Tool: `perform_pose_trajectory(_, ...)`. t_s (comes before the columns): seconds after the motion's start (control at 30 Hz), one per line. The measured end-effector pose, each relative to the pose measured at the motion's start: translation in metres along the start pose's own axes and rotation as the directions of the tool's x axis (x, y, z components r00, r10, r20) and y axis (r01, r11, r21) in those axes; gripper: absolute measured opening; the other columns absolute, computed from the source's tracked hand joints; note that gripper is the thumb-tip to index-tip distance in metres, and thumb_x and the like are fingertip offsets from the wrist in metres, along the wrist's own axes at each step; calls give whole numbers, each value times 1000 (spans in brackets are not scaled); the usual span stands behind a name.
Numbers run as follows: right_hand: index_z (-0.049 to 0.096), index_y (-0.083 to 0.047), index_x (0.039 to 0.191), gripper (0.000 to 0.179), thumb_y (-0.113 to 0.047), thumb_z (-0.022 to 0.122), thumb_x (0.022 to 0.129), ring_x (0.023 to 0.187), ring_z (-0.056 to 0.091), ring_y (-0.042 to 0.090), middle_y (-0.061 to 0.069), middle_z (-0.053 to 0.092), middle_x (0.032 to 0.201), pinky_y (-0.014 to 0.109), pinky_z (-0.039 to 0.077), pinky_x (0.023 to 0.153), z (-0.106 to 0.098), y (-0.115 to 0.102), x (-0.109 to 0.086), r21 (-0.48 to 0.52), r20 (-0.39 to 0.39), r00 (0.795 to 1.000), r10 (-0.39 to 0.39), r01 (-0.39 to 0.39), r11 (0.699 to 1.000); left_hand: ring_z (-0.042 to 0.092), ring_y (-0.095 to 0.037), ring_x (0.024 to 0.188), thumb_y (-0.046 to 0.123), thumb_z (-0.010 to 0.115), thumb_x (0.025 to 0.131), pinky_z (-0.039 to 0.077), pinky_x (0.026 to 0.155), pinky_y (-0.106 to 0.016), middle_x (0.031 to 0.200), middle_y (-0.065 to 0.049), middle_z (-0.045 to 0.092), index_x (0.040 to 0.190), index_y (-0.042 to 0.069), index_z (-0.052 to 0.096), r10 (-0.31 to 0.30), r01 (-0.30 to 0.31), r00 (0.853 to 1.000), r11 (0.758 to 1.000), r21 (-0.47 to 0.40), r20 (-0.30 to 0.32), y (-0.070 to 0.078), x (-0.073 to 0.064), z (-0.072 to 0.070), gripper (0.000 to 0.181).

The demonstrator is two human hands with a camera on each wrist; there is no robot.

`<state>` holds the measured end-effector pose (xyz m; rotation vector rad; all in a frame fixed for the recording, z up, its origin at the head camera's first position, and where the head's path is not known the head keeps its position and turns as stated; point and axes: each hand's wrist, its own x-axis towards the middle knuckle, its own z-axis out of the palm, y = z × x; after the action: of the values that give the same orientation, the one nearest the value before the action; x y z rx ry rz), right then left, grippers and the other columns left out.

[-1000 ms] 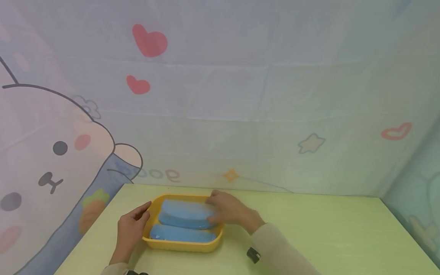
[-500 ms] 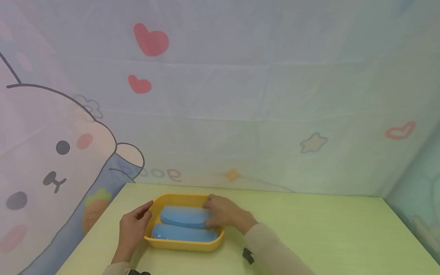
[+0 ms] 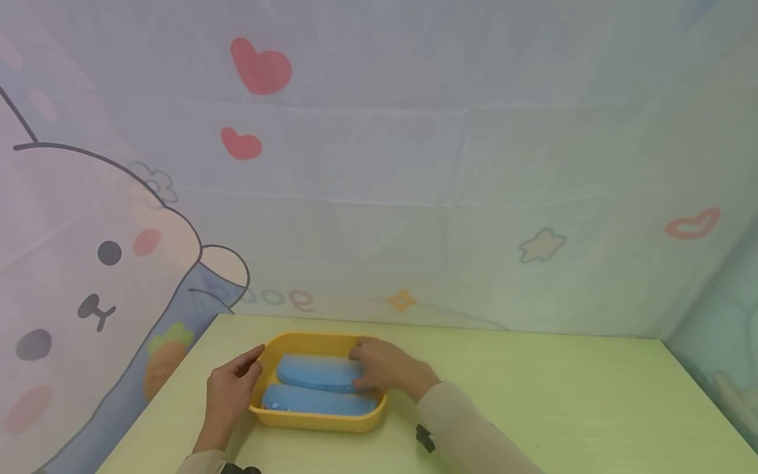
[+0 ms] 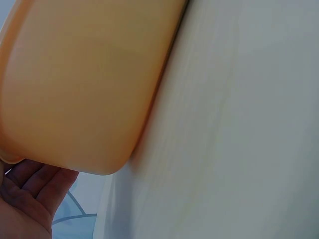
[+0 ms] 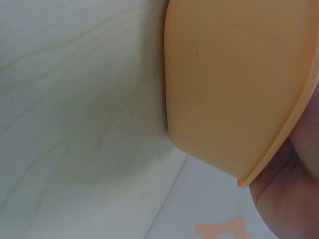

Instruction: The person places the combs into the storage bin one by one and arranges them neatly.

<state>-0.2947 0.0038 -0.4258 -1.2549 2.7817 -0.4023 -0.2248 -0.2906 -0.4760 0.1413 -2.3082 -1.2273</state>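
Note:
A yellow plastic tray (image 3: 316,421) sits on the table with blue combs in it. The front comb (image 3: 320,400) lies lengthwise, its fine teeth showing at the right. Behind it lies another blue comb (image 3: 316,372), slightly blurred along its back edge. My left hand (image 3: 231,388) holds the tray's left rim between thumb and fingers; in the left wrist view its fingers (image 4: 42,184) lie against the tray's outer wall. My right hand (image 3: 387,368) reaches over the right rim and grips the rear comb's right end, which its fingers hide.
The pale green table (image 3: 533,395) stretches to the right of the tray. A printed cloth (image 3: 414,164) with hearts and a bear hangs along the table's back edge. Black wrist cameras (image 3: 425,438) sit below both hands.
The rear comb has come down and forward in the tray, baring more of its back wall. My right hand has moved slightly left with it. My left hand stays at the rim.

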Motion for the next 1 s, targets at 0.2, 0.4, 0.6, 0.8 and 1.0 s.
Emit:
perform_pose_trajectory(0.2,75,-3,124,39,-21,82,90,94,58,12,1,66,108,27,53,89,4,0,2,-28,25,999,29,-29,999,73,-28,103,-1,66,100,48,76,-4,120,-20,76,126,-3,77,-3,3,1000,1000,-3,-12,0,0,1,28)
perform_pose_trajectory(0.4,76,-5,121,36,-22,82,90,91,56,11,0,66,107,26,52,87,7,0,2,-63,25,999,20,-19,998,73,-28,106,0,65,100,47,76,-3,122,-21,75,127,-3,76,-13,13,1000,1000,-2,0,1,0,0,29)
perform_pose_trajectory(0.6,76,-6,118,32,-23,82,92,86,51,10,-4,61,99,25,50,80,7,-2,1,-92,31,999,13,-10,996,72,-15,103,0,66,101,47,77,-4,122,-19,75,127,-2,76,-23,23,1000,1000,-3,1,1,0,0,29)
perform_pose_trajectory(0.8,77,-5,120,34,-22,83,91,88,53,10,-3,63,100,25,51,83,5,-5,-2,-85,26,1000,18,-16,996,72,-14,100,1,66,101,48,74,-5,121,-20,75,128,-1,76,-33,33,999,999,3,20,3,-1,-2,29)
perform_pose_trajectory(1.0,75,-4,128,40,-26,82,95,105,65,14,3,69,116,27,53,96,7,-5,-5,-46,-6,1000,-20,20,999,65,3,95,4,67,102,48,73,-6,121,-18,76,128,1,77,-36,36,999,999,14,30,4,-1,-7,28)
